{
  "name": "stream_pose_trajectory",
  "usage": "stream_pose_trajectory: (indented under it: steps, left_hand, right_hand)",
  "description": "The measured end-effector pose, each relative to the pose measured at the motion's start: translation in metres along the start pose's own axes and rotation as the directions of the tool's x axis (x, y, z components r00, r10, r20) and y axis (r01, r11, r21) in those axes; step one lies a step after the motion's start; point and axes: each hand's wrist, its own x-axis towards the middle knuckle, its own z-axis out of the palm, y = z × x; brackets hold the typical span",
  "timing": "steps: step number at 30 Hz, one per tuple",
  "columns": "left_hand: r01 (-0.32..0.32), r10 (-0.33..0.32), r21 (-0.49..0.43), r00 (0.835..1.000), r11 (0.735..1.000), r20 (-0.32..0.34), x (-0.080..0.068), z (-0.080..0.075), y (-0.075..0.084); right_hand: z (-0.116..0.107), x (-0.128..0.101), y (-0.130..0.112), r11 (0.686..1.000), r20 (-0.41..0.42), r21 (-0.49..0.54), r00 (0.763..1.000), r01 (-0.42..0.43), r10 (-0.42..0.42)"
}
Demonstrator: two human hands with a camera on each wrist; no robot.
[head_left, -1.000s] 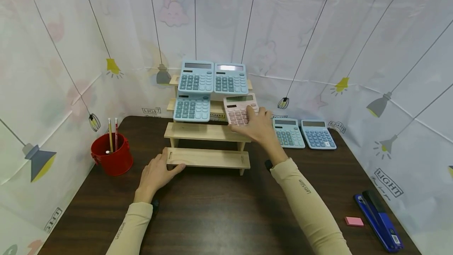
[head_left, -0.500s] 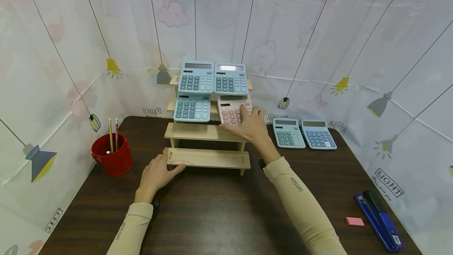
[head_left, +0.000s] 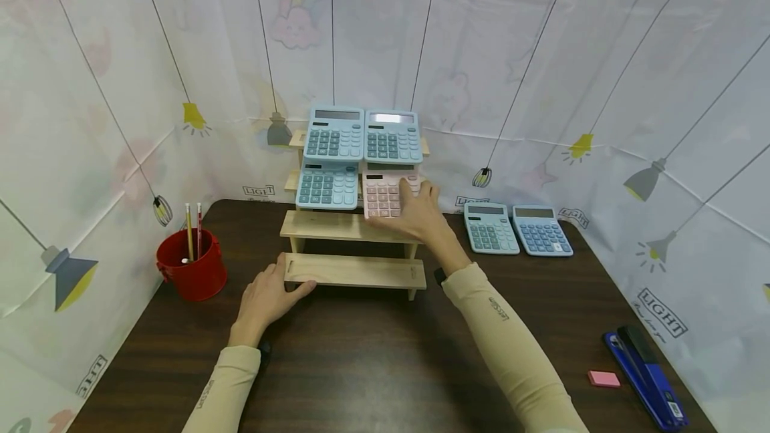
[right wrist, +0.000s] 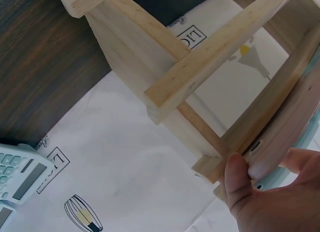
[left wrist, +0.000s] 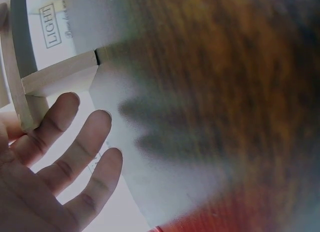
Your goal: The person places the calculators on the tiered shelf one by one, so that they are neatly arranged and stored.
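My right hand (head_left: 415,212) grips a pink calculator (head_left: 380,196), its thumb at the lower edge and fingers over the keys. The calculator leans on the right half of a stepped wooden rack (head_left: 355,269), beside a blue calculator (head_left: 327,186). In the right wrist view the thumb (right wrist: 237,179) presses near a shelf end, and the pink calculator (right wrist: 290,117) is seen edge-on. My left hand (head_left: 265,299) rests at the left end of the lowest shelf, thumb along its front; in the left wrist view, fingers (left wrist: 92,137) are loosely spread beside the wood.
Two blue calculators (head_left: 333,133) (head_left: 393,137) stand on the top tier. Two more calculators (head_left: 490,228) (head_left: 542,230) lean at the back right. A red bucket (head_left: 192,266) with pencils stands left. A pink eraser (head_left: 603,379) and blue stapler (head_left: 646,376) lie at the right.
My right hand has moved the pink calculator left and slightly down, from a tilted pose to nearly straight beside the blue one. My left hand has stayed put.
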Motion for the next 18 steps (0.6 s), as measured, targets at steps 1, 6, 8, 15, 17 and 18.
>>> stream_pose_trajectory:
  steps: [1,6,8,15,17,18]
  left_hand:
    - [0.001,-0.001,0.001,1.0,1.0,0.001,0.0002,0.0001,-0.0004]
    - [0.0,0.0,-0.001,1.0,1.0,0.0,0.0004,-0.0001,-0.0007]
    - [-0.001,0.001,-0.003,1.0,1.0,-0.005,0.0005,-0.0008,-0.0004]
    - [-0.003,0.003,-0.002,1.0,1.0,-0.011,0.001,-0.0008,-0.0004]
    - [-0.002,0.002,-0.003,1.0,1.0,-0.009,0.0006,0.0,-0.0004]
    - [-0.001,0.001,-0.004,1.0,1.0,-0.008,0.0004,0.0004,-0.0003]
  right_hand:
    - [0.0,0.0002,-0.0006,1.0,0.007,0.003,1.0,0.001,-0.001]
    - [-0.0014,0.0009,-0.0025,1.0,0.029,0.013,1.0,-0.001,0.001]
    - [-0.0017,0.0011,-0.0027,1.0,0.032,0.016,0.999,0.001,-0.001]
    - [0.0001,0.0033,-0.0033,0.999,0.027,0.035,0.999,0.023,-0.024]
    - [0.0,0.0037,-0.0035,0.999,0.032,0.045,0.999,0.018,-0.02]
    - [-0.0003,0.004,-0.0035,0.999,0.034,0.047,0.999,0.015,-0.017]
